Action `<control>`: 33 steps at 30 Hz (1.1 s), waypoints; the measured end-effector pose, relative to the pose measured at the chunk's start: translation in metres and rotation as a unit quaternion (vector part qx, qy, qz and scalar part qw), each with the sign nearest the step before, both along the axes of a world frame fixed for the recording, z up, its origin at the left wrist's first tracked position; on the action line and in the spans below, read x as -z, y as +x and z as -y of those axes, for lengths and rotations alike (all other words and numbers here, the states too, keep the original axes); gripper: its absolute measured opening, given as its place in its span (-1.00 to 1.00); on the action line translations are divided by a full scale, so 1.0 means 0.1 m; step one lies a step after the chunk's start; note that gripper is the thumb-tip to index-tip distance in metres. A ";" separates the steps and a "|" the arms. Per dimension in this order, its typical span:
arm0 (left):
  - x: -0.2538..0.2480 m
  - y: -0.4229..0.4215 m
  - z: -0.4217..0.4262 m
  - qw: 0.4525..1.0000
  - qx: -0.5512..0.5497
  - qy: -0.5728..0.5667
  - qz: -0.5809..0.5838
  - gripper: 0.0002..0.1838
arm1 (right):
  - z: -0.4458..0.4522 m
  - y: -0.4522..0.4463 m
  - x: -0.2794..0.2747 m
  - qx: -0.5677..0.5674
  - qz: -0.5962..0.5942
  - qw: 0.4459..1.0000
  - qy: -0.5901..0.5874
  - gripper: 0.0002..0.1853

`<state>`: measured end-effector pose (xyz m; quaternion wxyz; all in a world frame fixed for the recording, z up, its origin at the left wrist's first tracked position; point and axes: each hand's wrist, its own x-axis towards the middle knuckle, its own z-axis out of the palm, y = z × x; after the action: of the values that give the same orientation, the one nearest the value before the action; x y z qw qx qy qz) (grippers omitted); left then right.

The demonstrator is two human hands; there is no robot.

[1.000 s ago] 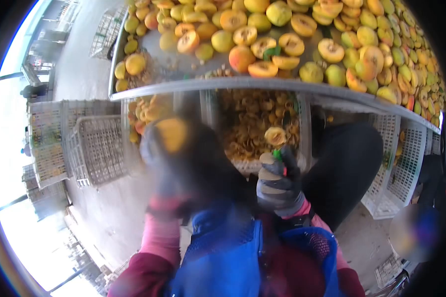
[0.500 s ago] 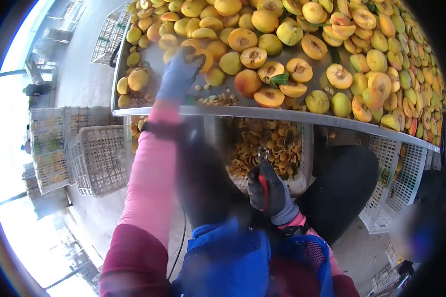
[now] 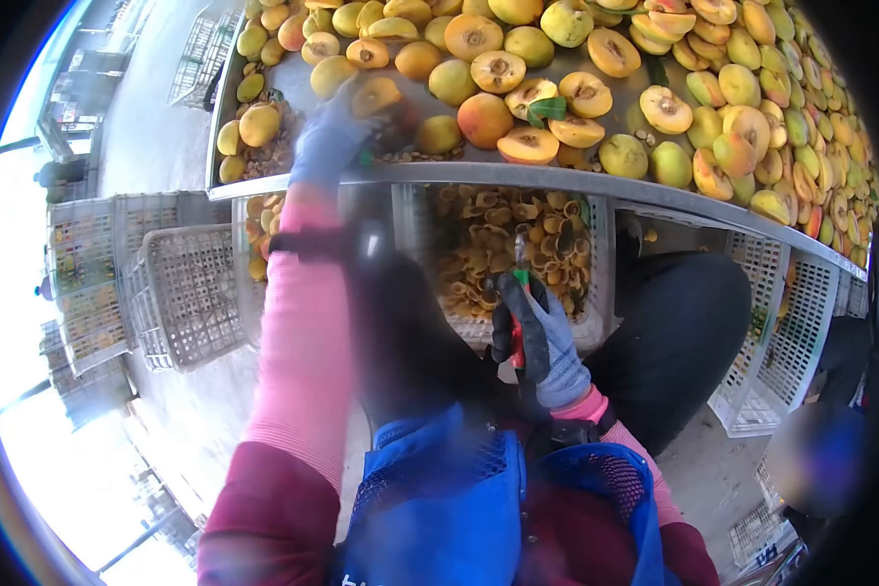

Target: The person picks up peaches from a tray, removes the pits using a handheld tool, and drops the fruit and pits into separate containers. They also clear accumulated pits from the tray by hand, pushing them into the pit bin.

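My left hand (image 3: 327, 142), in a blue-grey glove and smeared by motion, is low over the left part of the metal table (image 3: 439, 174). A blurred yellow peach half (image 3: 376, 96) is at its fingers, which seem closed around it. My right hand (image 3: 547, 342), in a grey and black glove, grips a red-handled pitting tool (image 3: 521, 256) with its metal tip pointing up. That hand is above my lap, in front of a crate (image 3: 596, 283) of peach pieces (image 3: 518, 234). Peach halves (image 3: 527, 145) and whole peaches (image 3: 483, 119) lie near the left hand.
A large heap of peaches (image 3: 752, 127) covers the right side of the table. Loose pits (image 3: 420, 155) lie near its front edge. Plastic crates (image 3: 190, 293) stand at the left, with another crate (image 3: 791, 332) at the right. A person's dark leg (image 3: 843, 356) shows at far right.
My left hand has moved slightly left and towards me, with the peach half at its fingers. The tool in my right hand has risen and tilted more upright. The whole view has shifted slightly.
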<state>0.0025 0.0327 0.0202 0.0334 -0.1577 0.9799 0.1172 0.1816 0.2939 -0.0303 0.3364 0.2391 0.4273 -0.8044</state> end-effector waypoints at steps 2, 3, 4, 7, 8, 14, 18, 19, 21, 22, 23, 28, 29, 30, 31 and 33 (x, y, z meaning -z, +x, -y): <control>0.28 -0.13 0.07 0.991 0.123 -0.047 -0.030 -0.29 | -0.01 -0.01 0.04 0.007 -0.020 1.000 -0.006 -0.60; 0.28 -0.14 0.02 0.988 0.143 -0.034 -0.040 -0.29 | -0.02 -0.03 0.03 0.010 -0.030 0.999 -0.019 -0.59; 0.29 -0.10 -0.02 0.985 0.162 -0.019 -0.049 -0.29 | -0.03 -0.04 0.03 0.013 -0.039 0.999 -0.032 -0.58; -0.05 0.23 -0.42 0.962 0.208 0.074 -0.162 -0.23 | -0.10 -0.09 0.10 0.051 0.009 0.999 -0.014 -0.57; -0.17 0.36 -0.52 0.951 0.243 0.113 -0.155 -0.19 | -0.14 -0.14 0.04 0.063 0.003 0.998 -0.030 -0.58; -0.33 1.20 -1.09 0.918 0.299 0.260 -0.028 -0.03 | -0.12 -0.32 -0.52 0.039 0.024 0.999 -0.028 -0.67; -0.15 1.55 -1.25 0.719 0.061 0.690 -0.050 -0.11 | -0.14 -0.22 -0.48 0.072 0.010 0.988 -0.139 -0.69; -0.21 1.62 -1.37 0.620 -0.019 0.784 -0.028 -0.18 | -0.11 -0.17 -0.46 0.080 0.014 0.986 -0.142 -0.70; -0.23 1.70 -1.53 0.742 -0.059 0.665 -0.063 -0.36 | -0.04 -0.04 -0.38 0.096 0.022 0.984 -0.150 -0.71; -0.15 1.70 -1.57 0.766 -0.059 0.630 -0.113 -0.38 | -0.11 -0.01 -0.33 0.063 0.007 0.983 -0.174 -0.70; -0.01 1.71 -1.57 0.786 -0.060 0.593 -0.163 -0.40 | -0.10 -0.01 -0.35 0.067 -0.026 0.985 -0.159 -0.70; 0.11 1.63 -1.05 0.898 0.248 0.307 -0.196 -0.42 | -0.20 0.02 -0.31 0.004 -0.290 0.954 0.081 -0.76; 0.06 1.64 -1.05 0.902 0.249 0.301 -0.182 -0.48 | -0.21 0.02 -0.39 -0.069 -0.351 0.917 0.179 -0.77; 0.01 1.65 -1.06 0.906 0.250 0.296 -0.168 -0.53 | -0.23 0.02 -0.46 -0.132 -0.408 0.860 0.276 -0.78; 0.01 1.67 -1.06 0.905 0.228 0.327 -0.151 -0.60 | -0.22 0.03 -0.50 -0.116 -0.433 0.847 0.285 -0.78; 0.00 1.71 -1.16 0.871 0.103 0.465 -0.120 -0.66 | -0.21 0.05 -0.54 -0.083 -0.483 0.817 0.305 -0.78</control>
<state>0.1730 0.1484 0.0207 -0.0027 -0.0070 0.8196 0.5728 0.1866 0.3154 0.0234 0.0622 -0.1258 0.7766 -0.6142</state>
